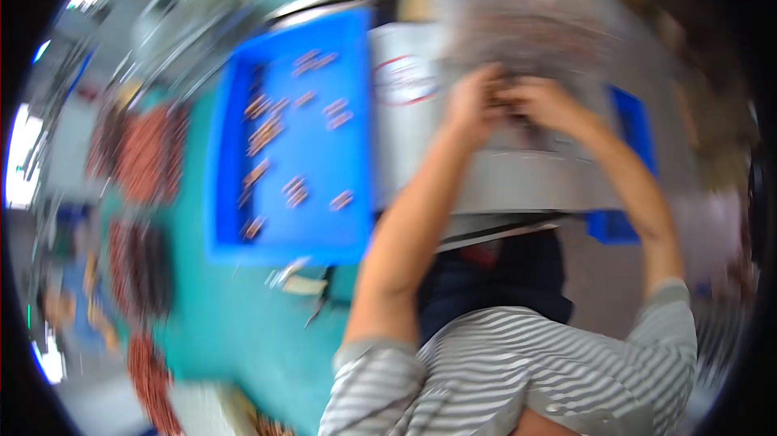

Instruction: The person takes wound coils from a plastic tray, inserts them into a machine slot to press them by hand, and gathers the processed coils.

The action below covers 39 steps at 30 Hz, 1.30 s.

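My two hands meet over the desk (518, 185), fingers lost in blur.
My left hand (477, 106) and right hand (552, 104) curl close at a dark piece (511, 97), too smeared to name; whether either grips it, I cannot tell. It lies between the desk's near edge and a blurred brownish heap (526, 35). By the left edge, a red-ringed label (406, 80) is unreadable. Beyond that edge, a blue tray (340, 157) carries coppery bits (265, 135).
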Motion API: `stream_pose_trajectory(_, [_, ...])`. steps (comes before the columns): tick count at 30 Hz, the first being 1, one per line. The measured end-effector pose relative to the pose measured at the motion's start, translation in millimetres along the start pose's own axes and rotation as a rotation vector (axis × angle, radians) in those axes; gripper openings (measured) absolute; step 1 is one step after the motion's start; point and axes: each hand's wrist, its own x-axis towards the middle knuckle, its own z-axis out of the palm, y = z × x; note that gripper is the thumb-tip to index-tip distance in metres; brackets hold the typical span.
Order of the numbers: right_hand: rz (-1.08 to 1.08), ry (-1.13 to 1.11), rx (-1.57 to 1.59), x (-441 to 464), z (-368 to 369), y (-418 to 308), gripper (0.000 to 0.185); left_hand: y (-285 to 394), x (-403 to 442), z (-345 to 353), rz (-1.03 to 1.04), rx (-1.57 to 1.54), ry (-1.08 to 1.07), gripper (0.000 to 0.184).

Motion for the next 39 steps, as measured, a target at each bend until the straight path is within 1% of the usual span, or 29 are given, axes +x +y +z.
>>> stream_pose_trajectory(1, [-0.053, 0.029, 0.016, -2, 3, 4, 0.034, -1, 0, -2, 0.006, -0.005, -0.035, 0.013])
stream_pose_trajectory(2, [-0.139, 0.1, -0.151, -4, 5, 2, 0.031, -5, 6, -5, 0.038, 0.053, 0.016, 0.01])
stream_pose_trajectory(3, [-0.079, 0.097, -0.081, -4, 8, 6, 0.032, -15, 18, -12, 0.148, 0.126, -0.078, 0.011])
stream_pose_trajectory(4, [-0.123, 0.081, -0.091, -1, 9, 14, 0.034, -12, 19, -9, 0.055, -0.053, -0.032, 0.011])
stream_pose_trajectory(5, [-0.17, 0.075, -0.084, 2, 10, 22, 0.037, -10, 17, -11, 0.165, 0.134, -0.036, 0.01])
stream_pose_trajectory(6, [-0.213, 0.012, -0.042, 2, 6, 18, 0.038, -5, 11, -3, 0.036, -0.038, 0.06, 0.008])
stream_pose_trajectory(7, [-0.216, -0.03, -0.075, 2, 5, 25, 0.036, -6, 11, -4, 0.106, 0.032, 0.036, 0.009])
stream_pose_trajectory(8, [-0.234, -0.037, -0.123, 1, 7, 52, 0.034, -9, 9, 1, 0.139, 0.08, 0.068, 0.01])
stream_pose_trajectory(9, [-0.25, -0.046, -0.177, 6, 13, 70, 0.033, -26, 33, -14, 0.367, 0.315, -0.023, 0.01])
stream_pose_trajectory(11, [-0.2, -0.014, -0.16, 7, 15, 65, 0.032, -32, 19, -16, 0.334, 0.283, -0.011, 0.011])
stream_pose_trajectory(12, [-0.225, -0.052, -0.104, 8, 13, 61, 0.034, -24, -19, 3, 0.1, -0.005, 0.08, 0.012])
stream_pose_trajectory(13, [-0.251, -0.087, -0.049, 9, 11, 56, 0.035, -27, -36, 6, 0.11, -0.04, 0.058, 0.012])
stream_pose_trajectory(15, [-0.295, -0.011, -0.152, 12, 22, 82, 0.031, -39, -65, 10, 0.141, -0.08, 0.031, 0.011])
stream_pose_trajectory(17, [-0.235, -0.11, -0.052, 15, 19, 72, 0.023, -49, -110, 13, 0.141, -0.078, 0.051, 0.008])
stream_pose_trajectory(20, [-0.356, -0.071, -0.055, 26, 28, 88, 0.013, -81, -157, 1, 0.093, -0.077, 0.109, 0.008])
stream_pose_trajectory(22, [-0.434, -0.026, -0.058, 35, 37, 104, 0.012, -93, -206, 5, 0.179, -0.109, 0.191, 0.011])
stream_pose_trajectory(24, [-0.414, -0.011, -0.207, 49, 42, 117, 0.012, -110, -237, -6, 0.249, -0.072, 0.211, 0.012])
stream_pose_trajectory(25, [-0.443, 0.006, -0.192, 54, 45, 120, 0.012, -118, -251, -11, 0.258, -0.093, 0.267, 0.013])
stream_pose_trajectory(26, [-0.412, 0.049, -0.201, 56, 51, 121, 0.012, -123, -266, -17, 0.26, -0.109, 0.32, 0.014])
stream_pose_trajectory(27, [-0.371, 0.088, -0.212, 58, 56, 123, 0.013, -127, -283, -19, 0.269, -0.086, 0.326, 0.014])
stream_pose_trajectory(29, [-0.378, 0.108, -0.191, 61, 60, 124, 0.012, -133, -311, -21, 0.28, -0.052, 0.428, 0.015])
stream_pose_trajectory(31, [-0.366, 0.127, -0.179, 58, 59, 126, 0.012, -140, -324, -27, 0.279, -0.035, 0.435, 0.014])
stream_pose_trajectory(33, [-0.376, 0.081, -0.075, 56, 60, 124, 0.01, -148, -325, -41, 0.289, -0.074, 0.45, 0.014])
stream_pose_trajectory(36, [-0.332, 0.067, -0.069, 49, 54, 110, 0.01, -159, -323, -42, 0.301, -0.13, 0.442, 0.014])
stream_pose_trajectory(39, [-0.368, 0.215, -0.099, 50, 63, 119, 0.009, -166, -312, -45, 0.249, -0.138, 0.395, 0.014])
